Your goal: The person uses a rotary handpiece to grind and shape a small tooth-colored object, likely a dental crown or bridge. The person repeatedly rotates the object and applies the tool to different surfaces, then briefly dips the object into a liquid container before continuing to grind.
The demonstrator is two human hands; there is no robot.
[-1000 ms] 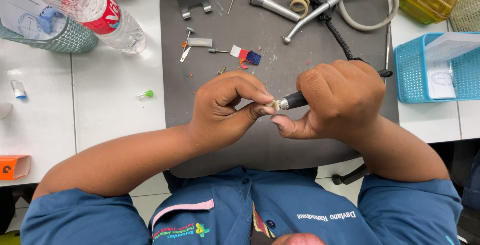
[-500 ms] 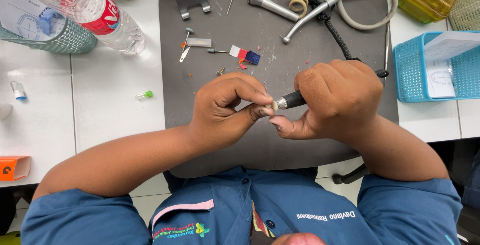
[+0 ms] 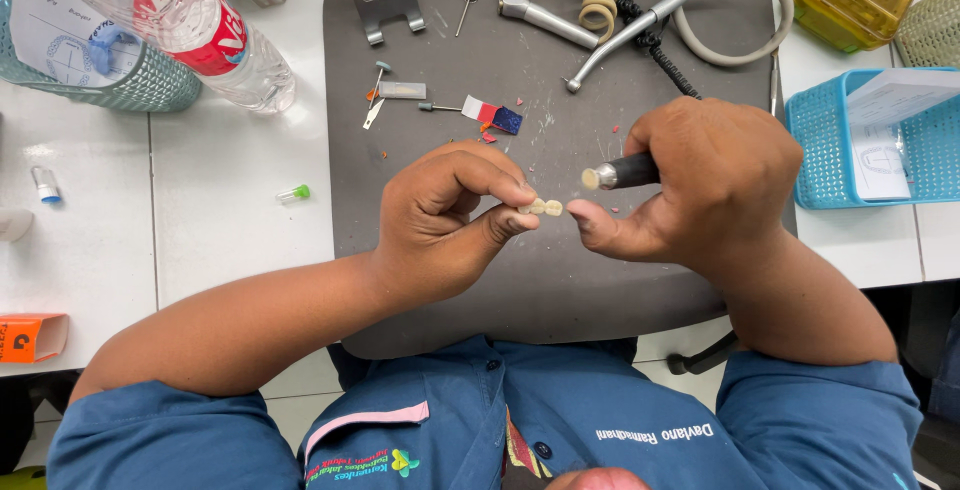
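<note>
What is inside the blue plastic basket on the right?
The blue plastic basket holds a folded white paper sheet with faint printing. Whatever lies beneath the sheet is covered; the basket's far right end runs out of view.

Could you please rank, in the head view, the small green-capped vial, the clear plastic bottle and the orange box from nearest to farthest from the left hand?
1. Small green-capped vial: on the white table, just outward of the left hand.
2. Clear plastic bottle: lying at the table's far corner on that side.
3. Orange box: at the table's near edge, farthest out.
</note>
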